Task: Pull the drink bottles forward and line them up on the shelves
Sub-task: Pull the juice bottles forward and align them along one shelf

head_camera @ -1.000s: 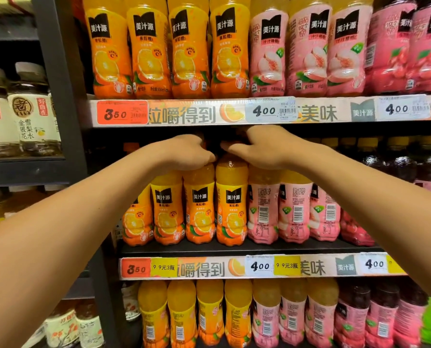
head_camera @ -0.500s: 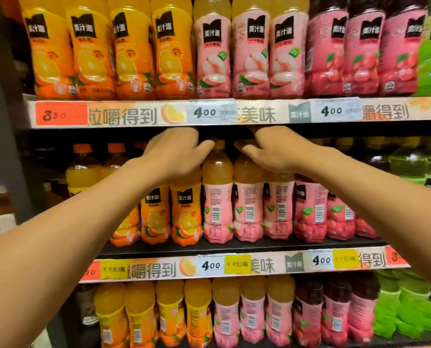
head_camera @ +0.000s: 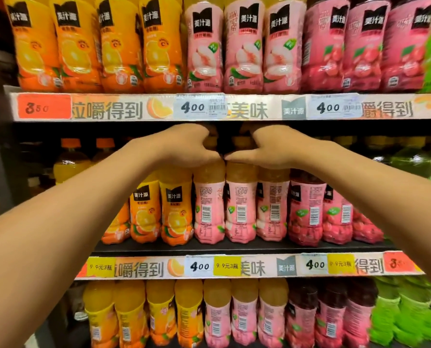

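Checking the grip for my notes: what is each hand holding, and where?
Both hold pink bottles by their tops: left hand on one, right hand on its neighbour.

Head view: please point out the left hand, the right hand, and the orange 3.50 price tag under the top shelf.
left hand (head_camera: 184,146): head view, back of the hand.
right hand (head_camera: 272,149): head view, back of the hand.
orange 3.50 price tag (head_camera: 43,107): head view, middle of the tag.

Glossy, seemingly plastic bottles (head_camera: 240,204)
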`<action>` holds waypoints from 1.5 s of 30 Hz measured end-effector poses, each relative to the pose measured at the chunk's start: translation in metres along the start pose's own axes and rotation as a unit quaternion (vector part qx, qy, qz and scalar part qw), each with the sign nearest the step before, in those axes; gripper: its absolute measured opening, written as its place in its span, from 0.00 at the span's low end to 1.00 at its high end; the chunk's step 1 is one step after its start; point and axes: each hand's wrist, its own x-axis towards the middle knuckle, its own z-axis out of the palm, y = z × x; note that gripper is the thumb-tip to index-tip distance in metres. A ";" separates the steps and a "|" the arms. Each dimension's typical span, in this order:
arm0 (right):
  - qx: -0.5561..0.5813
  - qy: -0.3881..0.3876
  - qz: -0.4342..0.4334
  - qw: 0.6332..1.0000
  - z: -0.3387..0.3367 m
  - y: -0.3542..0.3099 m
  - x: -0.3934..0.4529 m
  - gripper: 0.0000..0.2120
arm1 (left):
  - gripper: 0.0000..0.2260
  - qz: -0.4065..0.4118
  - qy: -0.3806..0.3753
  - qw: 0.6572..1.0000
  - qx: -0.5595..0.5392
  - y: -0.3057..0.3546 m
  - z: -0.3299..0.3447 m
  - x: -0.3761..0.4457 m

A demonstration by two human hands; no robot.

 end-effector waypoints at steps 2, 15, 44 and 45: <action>0.009 -0.002 0.017 1.000 0.001 -0.002 0.003 0.32 | 0.20 -0.004 -0.028 0.999 -0.026 -0.002 -0.003 0.003; -0.002 -0.084 0.035 0.996 -0.019 -0.002 0.002 0.30 | 0.26 -0.019 0.031 0.999 0.020 0.007 0.006 0.004; 0.018 -0.077 -0.001 0.997 -0.012 0.011 0.003 0.42 | 0.33 -0.057 -0.003 0.998 -0.005 -0.005 0.001 -0.005; 0.012 -0.072 0.010 0.997 -0.011 0.010 0.003 0.42 | 0.35 -0.048 -0.003 0.999 -0.010 -0.005 -0.001 -0.006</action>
